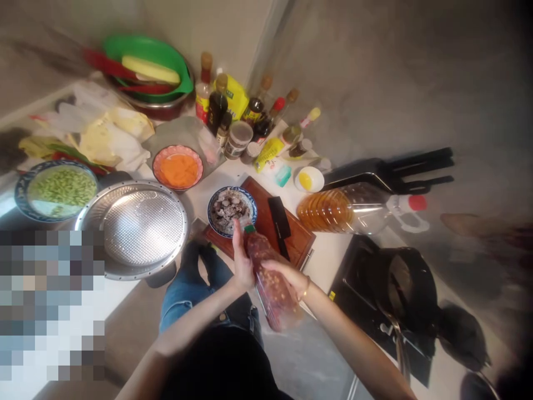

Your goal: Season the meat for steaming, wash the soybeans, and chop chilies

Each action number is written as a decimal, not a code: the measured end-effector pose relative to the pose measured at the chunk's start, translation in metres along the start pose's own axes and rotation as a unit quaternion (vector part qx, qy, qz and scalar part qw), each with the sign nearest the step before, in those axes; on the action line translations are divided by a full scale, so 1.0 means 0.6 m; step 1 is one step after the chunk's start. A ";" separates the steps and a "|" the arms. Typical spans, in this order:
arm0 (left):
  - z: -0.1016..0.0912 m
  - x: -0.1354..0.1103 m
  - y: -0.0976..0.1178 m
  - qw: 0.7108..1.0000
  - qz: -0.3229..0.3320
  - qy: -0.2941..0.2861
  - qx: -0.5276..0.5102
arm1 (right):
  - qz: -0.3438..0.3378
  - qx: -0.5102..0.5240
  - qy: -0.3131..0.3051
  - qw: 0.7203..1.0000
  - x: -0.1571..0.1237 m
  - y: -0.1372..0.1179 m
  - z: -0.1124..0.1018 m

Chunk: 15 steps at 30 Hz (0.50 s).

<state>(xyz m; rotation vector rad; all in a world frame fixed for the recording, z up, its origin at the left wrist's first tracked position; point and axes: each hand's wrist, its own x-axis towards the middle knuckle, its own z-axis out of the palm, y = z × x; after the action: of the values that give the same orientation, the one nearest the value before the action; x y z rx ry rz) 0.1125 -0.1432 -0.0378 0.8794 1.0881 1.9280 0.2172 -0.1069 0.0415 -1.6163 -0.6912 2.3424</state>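
Currently, you are gripping one red sauce bottle (pixel 268 278): left hand (pixel 240 261) closing its fingers round the neck, right hand (pixel 293 278) wrapping the body. Bottle is tilting, green cap (pixel 250 228) just beside the meat bowl (pixel 252 206) on the cutting board (pixel 300 239); forearms are converging.
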 end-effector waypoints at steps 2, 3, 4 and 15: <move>0.002 0.001 0.007 0.999 0.010 0.028 -0.012 | 0.035 0.007 -0.009 0.999 0.003 -0.001 0.001; 0.002 0.001 0.010 0.999 -0.002 0.036 -0.008 | 0.056 0.008 -0.009 0.998 0.004 -0.001 0.003; 0.001 0.002 0.012 0.999 -0.022 0.044 0.000 | 0.070 0.013 -0.004 0.997 0.004 -0.001 0.004; -0.014 0.011 -0.001 0.994 -0.088 0.068 0.020 | 0.065 0.016 -0.001 0.998 0.018 -0.004 0.014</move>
<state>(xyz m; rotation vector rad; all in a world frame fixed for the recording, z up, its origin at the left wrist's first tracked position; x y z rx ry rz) 0.1020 -0.1407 -0.0402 0.6569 1.2449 1.8467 0.2049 -0.1025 0.0363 -1.6925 -0.5608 2.4318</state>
